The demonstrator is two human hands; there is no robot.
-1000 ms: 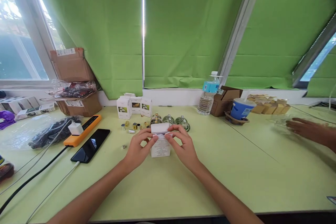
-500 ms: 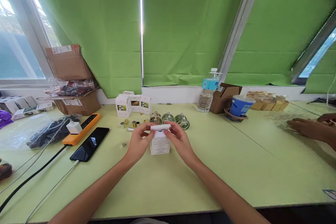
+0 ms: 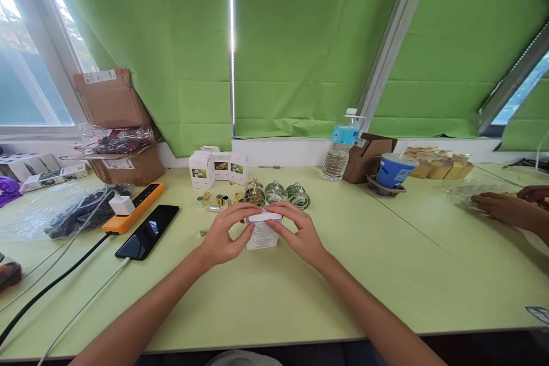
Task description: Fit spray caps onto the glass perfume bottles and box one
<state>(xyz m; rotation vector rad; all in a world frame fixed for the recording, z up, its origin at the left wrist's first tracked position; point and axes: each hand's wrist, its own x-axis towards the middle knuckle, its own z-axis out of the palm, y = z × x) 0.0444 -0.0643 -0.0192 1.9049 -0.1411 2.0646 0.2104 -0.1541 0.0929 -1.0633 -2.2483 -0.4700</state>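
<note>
White box (image 3: 262, 235), its sides half hidden, is grasped by left hand (image 3: 226, 234) and right hand (image 3: 300, 233).

Both forearms are bare from elbow to wrist, with no sleeves showing. The left hand (image 3: 225, 235) and right hand (image 3: 302, 234) wear no gloves, rings, watch or bands; fingers slender, nails short and plain.
</note>
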